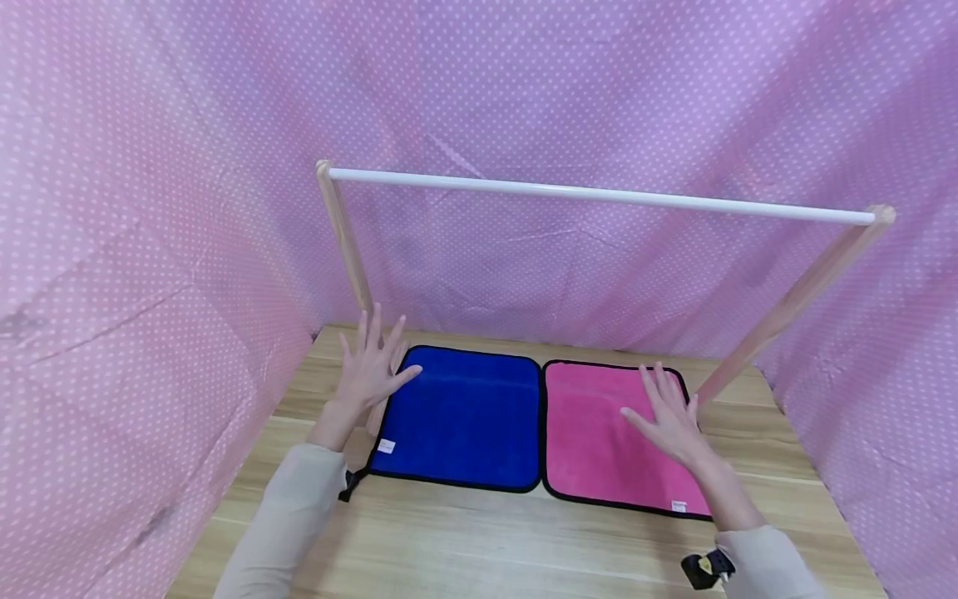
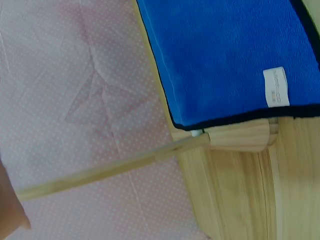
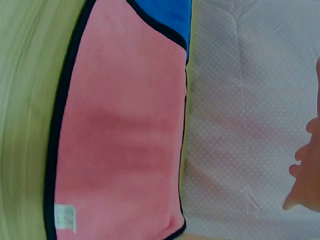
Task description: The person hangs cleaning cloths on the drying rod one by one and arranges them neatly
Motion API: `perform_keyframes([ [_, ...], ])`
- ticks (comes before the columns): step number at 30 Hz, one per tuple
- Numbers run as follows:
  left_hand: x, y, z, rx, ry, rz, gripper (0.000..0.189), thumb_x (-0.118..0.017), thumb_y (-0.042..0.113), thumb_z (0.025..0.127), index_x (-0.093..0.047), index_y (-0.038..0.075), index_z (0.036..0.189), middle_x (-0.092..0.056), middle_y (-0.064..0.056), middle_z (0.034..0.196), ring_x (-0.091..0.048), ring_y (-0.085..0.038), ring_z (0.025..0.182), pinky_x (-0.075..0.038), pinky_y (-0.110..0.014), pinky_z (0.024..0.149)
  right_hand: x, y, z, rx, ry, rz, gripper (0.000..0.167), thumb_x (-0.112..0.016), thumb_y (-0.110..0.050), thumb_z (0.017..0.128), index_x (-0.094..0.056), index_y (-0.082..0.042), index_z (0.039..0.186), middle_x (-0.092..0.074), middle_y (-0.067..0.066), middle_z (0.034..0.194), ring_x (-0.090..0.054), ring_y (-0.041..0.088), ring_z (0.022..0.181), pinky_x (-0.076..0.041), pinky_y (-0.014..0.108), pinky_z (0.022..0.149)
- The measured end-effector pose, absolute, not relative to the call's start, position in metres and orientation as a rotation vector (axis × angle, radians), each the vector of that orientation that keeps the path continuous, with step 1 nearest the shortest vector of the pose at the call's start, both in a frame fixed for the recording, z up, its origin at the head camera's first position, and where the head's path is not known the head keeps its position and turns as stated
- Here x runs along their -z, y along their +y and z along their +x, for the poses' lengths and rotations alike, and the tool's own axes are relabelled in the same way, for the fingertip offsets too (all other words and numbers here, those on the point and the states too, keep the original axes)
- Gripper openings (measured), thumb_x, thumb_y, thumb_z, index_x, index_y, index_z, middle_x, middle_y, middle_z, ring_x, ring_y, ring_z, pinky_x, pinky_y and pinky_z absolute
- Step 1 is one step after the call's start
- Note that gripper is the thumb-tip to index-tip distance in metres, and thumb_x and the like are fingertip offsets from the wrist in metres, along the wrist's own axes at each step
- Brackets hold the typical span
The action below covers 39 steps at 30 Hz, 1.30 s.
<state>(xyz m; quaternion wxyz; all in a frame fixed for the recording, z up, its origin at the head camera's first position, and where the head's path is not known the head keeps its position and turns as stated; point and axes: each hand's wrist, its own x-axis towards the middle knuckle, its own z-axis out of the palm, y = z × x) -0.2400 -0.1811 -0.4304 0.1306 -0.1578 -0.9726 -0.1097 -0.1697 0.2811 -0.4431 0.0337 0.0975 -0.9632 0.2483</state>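
Observation:
Two square cloths with black borders lie flat side by side on the table: a blue cloth (image 1: 464,420) and a pink cloth (image 1: 599,433), each with a small white tag. My left hand (image 1: 368,370), fingers spread, is over the left edge of the blue cloth, near the foot of a wooden post. Above the right part of the pink cloth, my right hand (image 1: 671,420) is also spread and holds nothing. In the left wrist view only a bit of the left hand (image 2: 10,207) shows; part of the right hand (image 3: 307,170) appears in the right wrist view.
A rack stands around the cloths, with a left wooden post (image 1: 346,237), a right wooden post (image 1: 793,312) and a white bar (image 1: 599,195) across the top. Pink dotted fabric (image 1: 524,83) encloses the wooden table (image 1: 479,541) at the back and sides.

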Motion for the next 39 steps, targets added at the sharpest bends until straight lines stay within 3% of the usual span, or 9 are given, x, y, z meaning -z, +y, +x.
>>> perform_keyframes([
  [4, 0.429, -0.189, -0.245, 0.392, -2.712, -0.467, 0.086, -0.043, 0.064, 0.084, -0.004, 0.023, 0.148, 0.014, -0.018, 0.15, 0.008, -0.038, 0.137, -0.01, -0.074, 0.096, 0.449, 0.275, -0.173, -1.009, -2.936, 0.323, 0.08, -0.05, -0.037, 0.091, -0.002, -0.008, 0.147, 0.004, 0.024, 0.149, 0.005, 0.043, 0.135, 0.011, 0.071, 0.096],
  [7, 0.427, -0.194, -0.248, 0.475, -2.63, -0.472, 0.087, -0.029, 0.073, 0.082, -0.003, 0.022, 0.148, 0.015, -0.018, 0.15, 0.004, -0.043, 0.136, -0.009, -0.074, 0.096, 0.456, 0.27, -0.175, -1.185, -2.898, 0.367, 0.079, -0.051, -0.032, 0.092, 0.001, -0.006, 0.146, 0.006, 0.024, 0.15, 0.007, 0.042, 0.135, 0.007, 0.068, 0.1],
  [10, 0.429, -0.2, -0.255, 0.517, -2.481, -0.519, 0.087, -0.022, 0.074, 0.081, -0.001, 0.022, 0.148, 0.009, -0.028, 0.147, -0.003, -0.049, 0.133, -0.013, -0.073, 0.096, 0.463, 0.265, -0.178, -1.317, -2.843, 0.425, 0.079, -0.052, -0.025, 0.092, 0.003, -0.005, 0.146, 0.006, 0.023, 0.15, 0.006, 0.042, 0.135, 0.002, 0.065, 0.104],
  [13, 0.432, -0.205, -0.261, 0.541, -2.338, -0.556, 0.085, -0.032, 0.069, 0.083, 0.003, 0.025, 0.147, 0.003, -0.036, 0.143, -0.009, -0.053, 0.13, -0.019, -0.072, 0.096, 0.469, 0.259, -0.18, -1.417, -2.803, 0.451, 0.079, -0.052, -0.021, 0.092, 0.004, -0.004, 0.145, 0.005, 0.024, 0.15, 0.005, 0.042, 0.135, -0.001, 0.062, 0.106],
  [16, 0.432, -0.21, -0.266, 0.572, -2.272, -0.56, 0.086, -0.044, 0.061, 0.084, 0.0, 0.02, 0.147, -0.001, -0.038, 0.142, -0.012, -0.055, 0.128, -0.023, -0.07, 0.095, 0.475, 0.253, -0.182, -1.539, -2.78, 0.426, 0.075, -0.048, -0.019, 0.094, 0.005, -0.004, 0.145, 0.005, 0.023, 0.15, 0.004, 0.043, 0.135, -0.001, 0.062, 0.106],
  [23, 0.428, -0.217, -0.279, 0.627, -2.251, -0.605, 0.088, -0.046, 0.055, 0.086, -0.004, 0.003, 0.144, -0.011, -0.038, 0.14, -0.017, -0.054, 0.128, -0.023, -0.068, 0.097, 0.492, 0.236, -0.185, -1.8, -2.715, 0.327, 0.067, -0.038, -0.023, 0.099, 0.006, -0.003, 0.145, -0.001, 0.025, 0.149, -0.002, 0.042, 0.136, -0.006, 0.059, 0.107],
  [29, 0.424, -0.219, -0.287, 0.747, -2.258, -0.622, 0.081, -0.062, 0.017, 0.085, -0.008, -0.007, 0.141, -0.014, -0.034, 0.142, -0.018, -0.047, 0.131, -0.019, -0.058, 0.106, 0.508, 0.22, -0.189, -1.953, -2.683, 0.281, 0.065, -0.036, -0.026, 0.1, 0.005, -0.003, 0.145, -0.003, 0.026, 0.149, -0.004, 0.041, 0.136, -0.01, 0.054, 0.109],
  [32, 0.422, -0.219, -0.29, 0.787, -2.293, -0.6, 0.079, -0.061, 0.008, 0.084, -0.007, -0.008, 0.141, -0.013, -0.033, 0.143, -0.017, -0.046, 0.131, -0.019, -0.057, 0.107, 0.514, 0.213, -0.189, -2.013, -2.672, 0.222, 0.065, -0.036, -0.028, 0.099, 0.003, -0.004, 0.146, -0.006, 0.024, 0.149, -0.006, 0.039, 0.137, -0.011, 0.053, 0.109],
  [39, 0.421, -0.218, -0.294, 0.846, -2.335, -0.544, 0.072, -0.053, 0.005, 0.088, -0.006, -0.006, 0.142, -0.014, -0.034, 0.143, -0.018, -0.047, 0.131, -0.019, -0.056, 0.107, 0.524, 0.199, -0.192, -2.041, -2.686, 0.169, 0.062, -0.036, -0.025, 0.099, -0.001, -0.004, 0.146, -0.012, 0.024, 0.149, -0.011, 0.038, 0.136, -0.013, 0.054, 0.109],
])
